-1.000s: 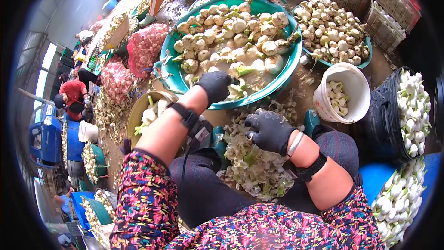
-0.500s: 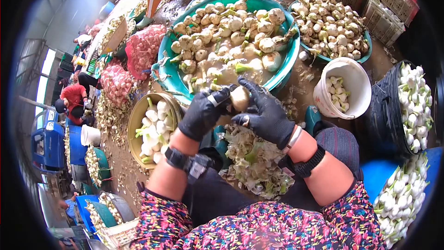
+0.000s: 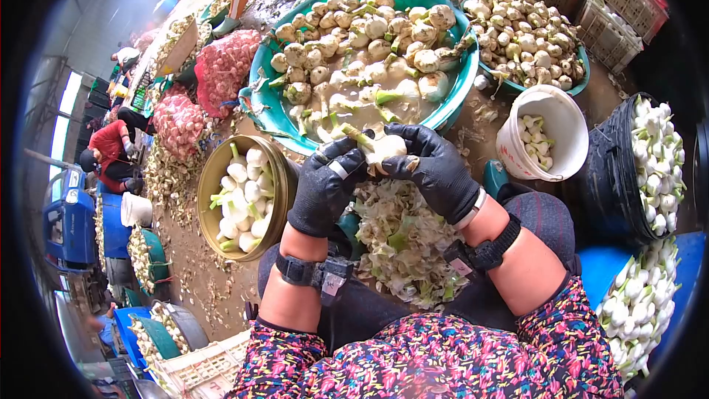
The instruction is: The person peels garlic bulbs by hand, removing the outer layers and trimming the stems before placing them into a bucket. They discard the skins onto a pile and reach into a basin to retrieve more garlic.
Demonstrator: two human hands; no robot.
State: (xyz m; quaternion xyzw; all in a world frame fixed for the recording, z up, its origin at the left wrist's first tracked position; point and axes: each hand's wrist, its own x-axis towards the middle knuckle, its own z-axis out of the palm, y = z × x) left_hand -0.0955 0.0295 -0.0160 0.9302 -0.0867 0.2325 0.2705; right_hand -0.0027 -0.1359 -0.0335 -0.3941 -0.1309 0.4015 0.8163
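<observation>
Both hands wear black gloves and hold one garlic bulb (image 3: 387,149) between them, just past the near rim of the teal tub (image 3: 255,96). My left hand (image 3: 325,185) is closed round the side of the bulb where a short green stem points up and left; a white band circles one finger. My right hand (image 3: 437,170) pinches the bulb's right side with thumb and fingers. Brown-stained garlic bulbs (image 3: 377,27) lie in murky water in the tub. Below my hands, a pile of peeled garlic skins (image 3: 402,244) lies between my knees.
A tan bucket (image 3: 279,203) of white bulbs stands left, a white bucket (image 3: 509,144) with some bulbs right. Beyond are a second basin (image 3: 587,77) of garlic, a black bucket (image 3: 609,166), plastic crates (image 3: 609,33) and red net sacks (image 3: 225,74). A person in red (image 3: 111,144) crouches far left.
The bulb has turned so its green stem shows at upper left and its surface looks whiter. My right hand has lowered its raised finger onto the bulb. The view has shifted slightly.
</observation>
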